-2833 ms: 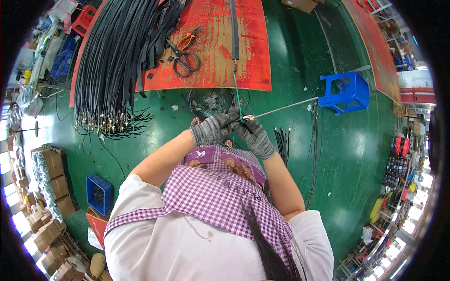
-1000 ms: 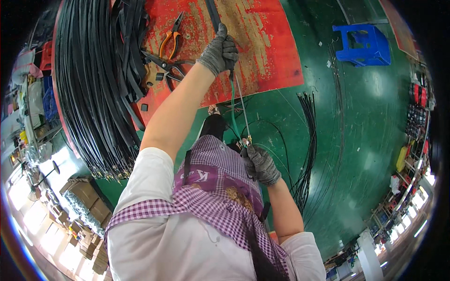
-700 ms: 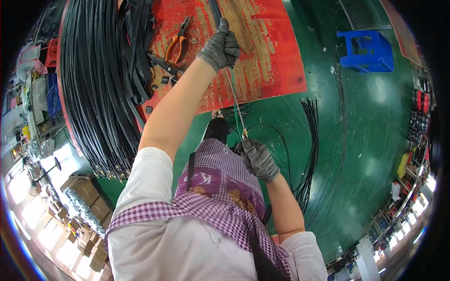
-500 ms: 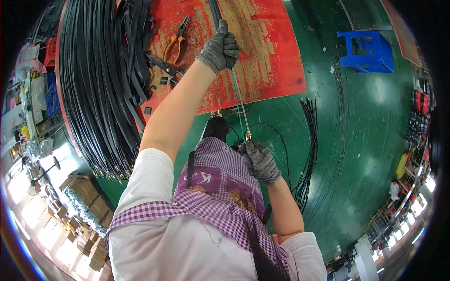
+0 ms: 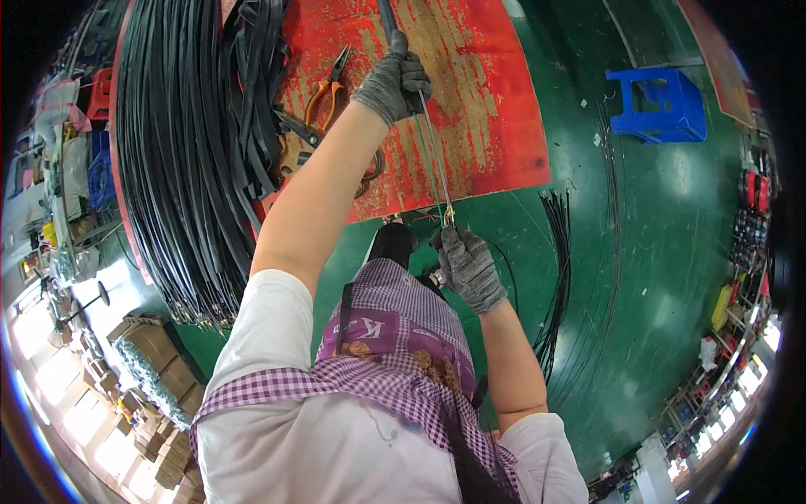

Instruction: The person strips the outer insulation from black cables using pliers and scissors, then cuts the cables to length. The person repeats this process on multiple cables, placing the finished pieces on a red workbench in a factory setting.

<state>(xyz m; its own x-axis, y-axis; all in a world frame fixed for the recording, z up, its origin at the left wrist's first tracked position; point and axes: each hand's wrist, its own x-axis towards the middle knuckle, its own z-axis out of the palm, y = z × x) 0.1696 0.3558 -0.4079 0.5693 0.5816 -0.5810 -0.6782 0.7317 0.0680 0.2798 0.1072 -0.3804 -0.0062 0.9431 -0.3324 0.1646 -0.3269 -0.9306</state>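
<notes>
A person in grey knit gloves stretches a thin grey rod (image 5: 437,149) and a green cord (image 5: 426,168) between both hands at the edge of a worn red table (image 5: 508,126). The left hand (image 5: 392,84), fingers curled into a fist above the tabletop, grips a black strip (image 5: 386,15) that runs away beyond the knuckles; rod and cord emerge from below the fist. The right hand (image 5: 470,265), closer to the body and over the floor, is closed with its fingertips pinched at a small brass-coloured fitting (image 5: 449,217) at the rod's near end. Left of the outstretched arm lie orange-handled pliers (image 5: 326,97), scissors (image 5: 295,128) partly hidden by the forearm, and a thick bundle of black straps (image 5: 176,168).
</notes>
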